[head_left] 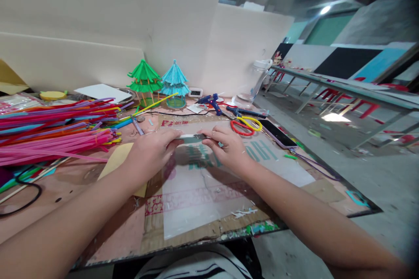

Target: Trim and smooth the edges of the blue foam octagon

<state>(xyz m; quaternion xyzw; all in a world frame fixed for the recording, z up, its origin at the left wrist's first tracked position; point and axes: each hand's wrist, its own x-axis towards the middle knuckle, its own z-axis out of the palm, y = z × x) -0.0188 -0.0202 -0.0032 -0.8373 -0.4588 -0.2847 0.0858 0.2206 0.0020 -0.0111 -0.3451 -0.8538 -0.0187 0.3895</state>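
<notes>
Over the middle of the work table, my left hand (160, 146) is closed in a pinch on one end of a thin pale strip (187, 138). My right hand (225, 146) pinches a small dark grey metallic piece (199, 136) that meets the strip's other end; its exact kind is too small to make out. Both hands are above a translucent white sheet (183, 213) with green and red print showing. Behind them stand a green tiered paper-like umbrella model (144, 80) and a light blue one (175, 80).
Bundles of coloured pipe cleaners (55, 128) lie at left. Scissors (244, 126), a blue glue gun (211, 102) with its cord, and a phone (278, 134) lie to the right. A clear jug (255, 80) stands at the back. Scraps (262, 227) line the front edge.
</notes>
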